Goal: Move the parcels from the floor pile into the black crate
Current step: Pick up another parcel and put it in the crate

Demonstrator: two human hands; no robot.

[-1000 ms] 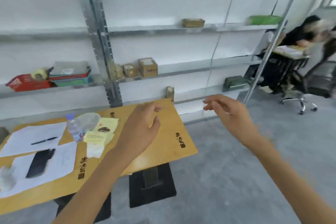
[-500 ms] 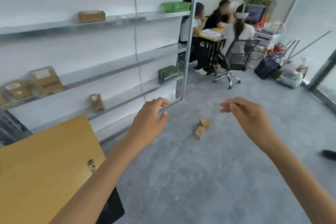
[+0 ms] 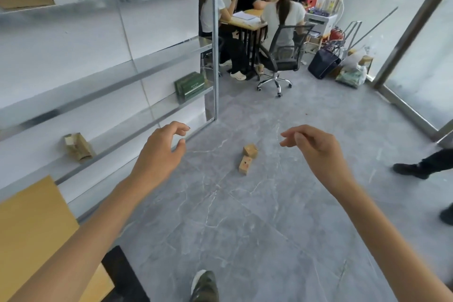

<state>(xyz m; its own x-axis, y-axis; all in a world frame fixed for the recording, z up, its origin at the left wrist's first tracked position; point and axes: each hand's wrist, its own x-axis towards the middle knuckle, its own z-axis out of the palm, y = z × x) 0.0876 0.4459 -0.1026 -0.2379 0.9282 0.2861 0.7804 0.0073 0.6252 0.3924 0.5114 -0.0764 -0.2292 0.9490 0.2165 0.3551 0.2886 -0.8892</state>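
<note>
1. Cardboard parcels [image 3: 250, 150], two of them, lay just beside each other on the grey floor [image 3: 245, 216], ahead between both hands.
2. Left hand [image 3: 159, 152] hovered, fingers loosely curled, holding nothing.
3. Right hand [image 3: 316, 147] hovered too, fingers loosely curled, thumb near forefinger, empty.

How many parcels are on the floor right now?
2: the far parcel lies on the floor ahead; the near parcel sits beside it, closer to the camera. Others may lie out of view.
</note>
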